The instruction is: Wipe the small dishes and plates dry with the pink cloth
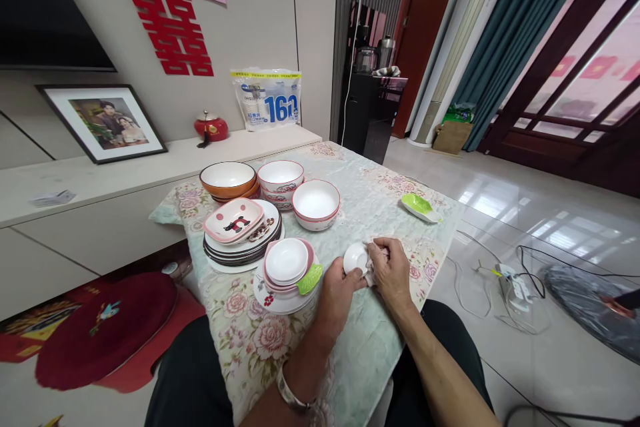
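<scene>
My left hand (pixel 337 287) grips a small white dish (pixel 354 257) by its edge, above the front part of the table. Against the dish's right side, my right hand (pixel 393 270) presses a crumpled white cloth or tissue (pixel 371 273), its fingers closed round it. Left of my hands stands a stack of small white dishes (pixel 286 261) on larger plates, with a green leaf-shaped dish end (pixel 310 279) sticking out. Farther right on the table lies a green and white leaf-shaped dish (pixel 419 207).
Behind the small stack are stacked plates (pixel 243 250) topped by a pink square dish (pixel 233 220), brown bowls (pixel 229 179), and white red-rimmed bowls (pixel 316 203). The flowered tablecloth (pixel 273 340) covers the table. A low cabinet (pixel 175 153) runs behind; a red stool (pixel 115 327) stands left.
</scene>
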The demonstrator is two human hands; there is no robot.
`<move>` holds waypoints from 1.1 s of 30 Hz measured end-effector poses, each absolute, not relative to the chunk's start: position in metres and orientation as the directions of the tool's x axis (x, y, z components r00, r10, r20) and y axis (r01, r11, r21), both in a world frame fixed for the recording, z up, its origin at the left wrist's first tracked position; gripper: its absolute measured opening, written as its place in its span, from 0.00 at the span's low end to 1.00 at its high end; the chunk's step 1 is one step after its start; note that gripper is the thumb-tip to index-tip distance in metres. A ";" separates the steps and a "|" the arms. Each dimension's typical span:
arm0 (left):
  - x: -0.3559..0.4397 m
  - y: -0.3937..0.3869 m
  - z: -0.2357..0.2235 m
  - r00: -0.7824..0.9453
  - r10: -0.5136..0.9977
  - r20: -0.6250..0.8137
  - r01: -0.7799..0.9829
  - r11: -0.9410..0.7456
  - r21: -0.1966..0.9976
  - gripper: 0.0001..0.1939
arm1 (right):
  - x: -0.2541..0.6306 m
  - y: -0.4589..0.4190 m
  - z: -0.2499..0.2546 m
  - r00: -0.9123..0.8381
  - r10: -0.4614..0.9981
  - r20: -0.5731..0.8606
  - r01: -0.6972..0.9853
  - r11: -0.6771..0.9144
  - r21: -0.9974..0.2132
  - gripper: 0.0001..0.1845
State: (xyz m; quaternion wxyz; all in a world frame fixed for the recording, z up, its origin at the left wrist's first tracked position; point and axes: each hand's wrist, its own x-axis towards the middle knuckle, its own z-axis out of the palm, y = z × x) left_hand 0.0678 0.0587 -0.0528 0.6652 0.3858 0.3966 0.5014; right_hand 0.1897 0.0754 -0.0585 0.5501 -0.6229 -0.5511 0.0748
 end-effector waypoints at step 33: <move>0.066 0.063 -0.078 0.162 0.772 0.615 0.452 -0.612 0.649 0.11 | 0.213 0.070 -0.051 0.105 0.994 -0.010 0.206 -0.031 -0.978 0.13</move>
